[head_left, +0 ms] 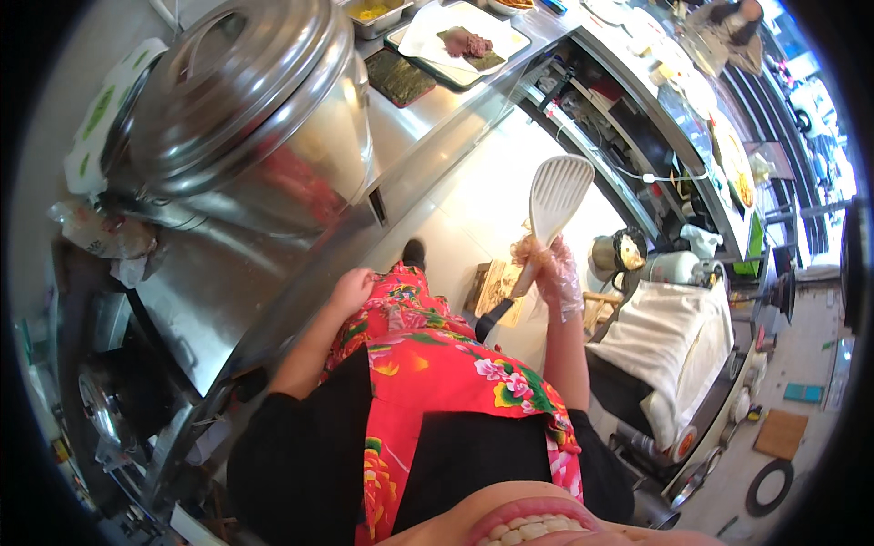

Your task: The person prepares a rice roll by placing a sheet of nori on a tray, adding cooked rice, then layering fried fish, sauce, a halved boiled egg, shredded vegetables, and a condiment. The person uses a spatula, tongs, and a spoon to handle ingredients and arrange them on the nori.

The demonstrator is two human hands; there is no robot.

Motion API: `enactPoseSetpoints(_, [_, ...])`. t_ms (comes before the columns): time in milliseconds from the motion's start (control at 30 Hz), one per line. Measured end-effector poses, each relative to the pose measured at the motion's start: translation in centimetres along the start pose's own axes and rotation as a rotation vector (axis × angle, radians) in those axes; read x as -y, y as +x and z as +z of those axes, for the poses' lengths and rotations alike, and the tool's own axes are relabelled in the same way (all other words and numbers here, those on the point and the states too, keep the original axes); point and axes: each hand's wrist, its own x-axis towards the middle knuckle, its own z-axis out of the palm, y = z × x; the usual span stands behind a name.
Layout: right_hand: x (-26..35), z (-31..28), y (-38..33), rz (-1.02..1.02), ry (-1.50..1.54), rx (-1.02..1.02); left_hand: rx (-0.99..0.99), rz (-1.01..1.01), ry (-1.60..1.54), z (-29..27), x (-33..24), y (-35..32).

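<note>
One spatula (548, 218): likely light, stiff; take handle (523, 281), blade (561, 187) beyond grip;
Right hand (546, 267): closed round handle;
Left hand (353, 291): can't tell grip

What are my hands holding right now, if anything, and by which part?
Your gloved right hand holds a slotted spatula by its handle, just below the head. Nothing shows in your left hand.

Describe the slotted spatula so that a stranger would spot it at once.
Start at the red flowered apron in the lower middle, then go up and right to the clear-gloved right hand. That hand holds up a pale spatula, broad end uppermost. Its long parallel slots set it apart from the plain white cloth to its lower right.
</note>
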Motion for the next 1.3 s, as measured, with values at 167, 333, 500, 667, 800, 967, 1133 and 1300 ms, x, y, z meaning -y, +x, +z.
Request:
enactPoseSetpoints(167, [2.5, -3.5, 10.3, -0.020, -0.113, -0.062, -0.027, 0.417, -0.074, -2.1, -13.6, 19.5])
enactPoseSetpoints(333, [8.4, -6.1, 24.1, -0.019, -0.568, -0.221, -0.021, 0.536, -0.016, -3.5, -22.6, 37.4])
enactPoseSetpoints(500, [11.9, -6.8, 41.6, -0.158, -1.214, -0.097, -0.112, 0.474, 0.165, -4.5, -26.7, 48.8])
enactPoseSetpoints(667, [11.6, -6.9, 58.3, -0.260, -1.789, 0.219, -0.142, 0.360, 0.447, -1.9, -27.3, 55.1])
enactPoseSetpoints(800, [11.4, -6.6, 66.3, -0.128, -1.965, 0.562, -0.202, 0.203, 0.511, -0.5, -26.6, 57.7])
enactPoseSetpoints(967, [9.7, -5.9, 71.2, -0.164, -1.947, 0.820, -0.171, 0.145, 0.569, -0.8, -27.4, 58.1])
enactPoseSetpoints(1133, [7.0, -4.3, 75.6, -0.100, -1.921, 0.972, -0.216, 0.042, 0.551, -0.7, -28.0, 56.8])
enactPoseSetpoints(1300, [5.9, -2.4, 78.4, -0.103, -1.841, 1.030, -0.243, -0.023, 0.623, 0.4, -28.2, 56.2])
